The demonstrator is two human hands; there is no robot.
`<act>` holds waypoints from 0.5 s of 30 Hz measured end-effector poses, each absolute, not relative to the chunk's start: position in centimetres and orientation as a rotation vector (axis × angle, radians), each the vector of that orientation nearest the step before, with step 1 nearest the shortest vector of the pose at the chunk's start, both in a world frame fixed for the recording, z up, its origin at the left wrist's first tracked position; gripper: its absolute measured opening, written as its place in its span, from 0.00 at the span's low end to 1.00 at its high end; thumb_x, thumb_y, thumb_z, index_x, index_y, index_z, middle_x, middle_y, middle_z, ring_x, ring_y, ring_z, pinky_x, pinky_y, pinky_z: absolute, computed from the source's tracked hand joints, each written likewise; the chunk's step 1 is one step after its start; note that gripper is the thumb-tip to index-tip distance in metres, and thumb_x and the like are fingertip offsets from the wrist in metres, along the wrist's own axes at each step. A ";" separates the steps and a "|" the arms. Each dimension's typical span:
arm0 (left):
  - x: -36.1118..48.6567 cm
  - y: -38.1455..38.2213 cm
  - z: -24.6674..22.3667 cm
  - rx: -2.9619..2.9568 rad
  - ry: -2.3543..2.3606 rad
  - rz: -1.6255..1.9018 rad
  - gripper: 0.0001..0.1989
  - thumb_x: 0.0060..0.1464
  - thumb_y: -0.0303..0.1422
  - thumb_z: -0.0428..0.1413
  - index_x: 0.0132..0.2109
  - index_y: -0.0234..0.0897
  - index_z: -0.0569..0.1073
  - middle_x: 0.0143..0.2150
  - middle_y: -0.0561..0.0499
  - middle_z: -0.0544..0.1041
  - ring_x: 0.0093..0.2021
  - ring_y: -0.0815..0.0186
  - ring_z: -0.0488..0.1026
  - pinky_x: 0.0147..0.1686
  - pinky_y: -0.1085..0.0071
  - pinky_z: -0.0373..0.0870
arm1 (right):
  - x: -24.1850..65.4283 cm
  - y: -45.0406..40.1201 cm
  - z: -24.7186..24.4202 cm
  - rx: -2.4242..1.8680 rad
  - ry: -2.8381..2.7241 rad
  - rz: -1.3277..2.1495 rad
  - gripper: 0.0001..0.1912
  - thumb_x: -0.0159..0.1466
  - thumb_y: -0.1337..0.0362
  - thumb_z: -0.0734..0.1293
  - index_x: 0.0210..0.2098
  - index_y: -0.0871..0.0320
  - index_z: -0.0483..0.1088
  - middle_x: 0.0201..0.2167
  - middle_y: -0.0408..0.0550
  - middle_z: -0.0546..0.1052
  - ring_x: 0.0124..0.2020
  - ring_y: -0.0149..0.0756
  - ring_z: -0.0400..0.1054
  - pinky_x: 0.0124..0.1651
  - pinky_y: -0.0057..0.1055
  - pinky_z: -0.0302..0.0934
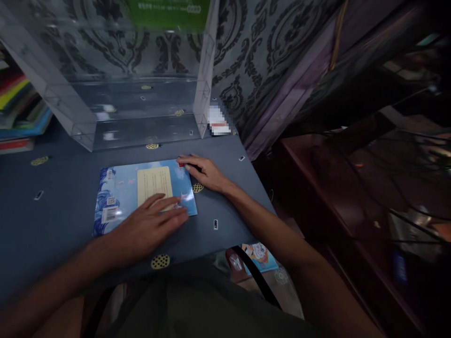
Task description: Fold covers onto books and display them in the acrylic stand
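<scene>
A thin blue book point(123, 188) lies flat on the grey-blue tabletop point(232, 206), its barcodes at the left and a cream panel of text near its middle. Across its lower edge rests my left hand point(151, 223), palm down with the fingers stretched out, covering part of the panel. My right hand point(204, 172) touches the upper right corner, its fingertips over a small red mark and its fingers apart. Neither hand grips the book.
Behind the book stands a clear acrylic rack point(202, 94) with a green item point(169, 14) in it. Stacked books point(24, 108) are at the far left. Another colourful book point(260, 257) shows below the table's front edge. Dark red furniture point(324, 188) stands at the right.
</scene>
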State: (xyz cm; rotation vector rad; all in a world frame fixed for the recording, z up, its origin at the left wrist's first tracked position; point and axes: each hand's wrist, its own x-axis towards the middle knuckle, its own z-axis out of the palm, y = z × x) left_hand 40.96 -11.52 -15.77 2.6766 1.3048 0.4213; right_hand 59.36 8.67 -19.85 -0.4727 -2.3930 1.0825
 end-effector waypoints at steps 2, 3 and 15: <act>42.6 -11.2 -16.1 2.703 1.194 0.333 0.20 0.71 0.30 0.44 0.66 0.45 0.64 0.64 0.49 0.75 0.70 0.56 0.63 0.69 0.50 0.57 | 59.4 8.7 -19.8 -0.479 -2.378 1.094 0.19 0.74 0.62 0.58 0.59 0.54 0.73 0.60 0.49 0.77 0.65 0.39 0.68 0.71 0.48 0.56; 43.0 -10.9 -16.3 2.709 1.186 0.311 0.20 0.71 0.32 0.45 0.67 0.44 0.64 0.65 0.48 0.74 0.70 0.56 0.64 0.69 0.50 0.57 | 59.5 8.6 -19.8 -0.488 -2.367 1.109 0.19 0.74 0.62 0.58 0.59 0.54 0.72 0.60 0.49 0.77 0.64 0.38 0.69 0.70 0.47 0.58; 40.1 -2.0 -16.8 2.571 1.592 0.337 0.20 0.72 0.39 0.41 0.61 0.36 0.69 0.62 0.39 0.75 0.64 0.54 0.70 0.60 0.53 0.66 | 59.3 9.4 -20.0 -0.508 -2.083 1.406 0.20 0.75 0.58 0.56 0.61 0.57 0.70 0.60 0.52 0.77 0.61 0.39 0.71 0.67 0.44 0.62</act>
